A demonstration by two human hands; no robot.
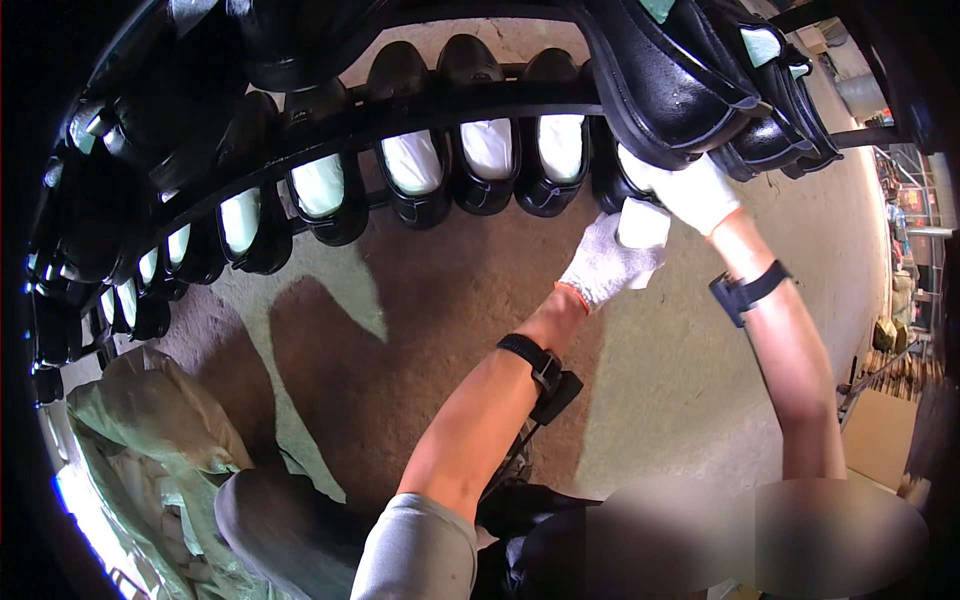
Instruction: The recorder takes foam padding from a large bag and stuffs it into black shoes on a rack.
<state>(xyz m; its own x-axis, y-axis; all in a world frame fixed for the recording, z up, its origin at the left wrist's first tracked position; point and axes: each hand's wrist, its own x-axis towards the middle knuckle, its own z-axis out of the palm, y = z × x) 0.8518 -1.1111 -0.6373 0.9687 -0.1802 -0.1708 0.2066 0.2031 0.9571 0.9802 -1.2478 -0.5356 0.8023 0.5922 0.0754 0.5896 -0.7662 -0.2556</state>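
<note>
Grey-green sack (150,410) near left. Black shoes (415,208) with white filling line a black rack (500,103) across the far side. Left hand (612,258), right of centre: gloved fingers closed on white paper (643,224), just near of the row's rightmost shoe (608,182). Right hand (695,195), gloved, at that shoe's opening; fingers partly hidden, can't tell how open or if holding anything. Cardboard (880,430) at right.

Shoes (485,201) side by side on rack (520,98)
</note>
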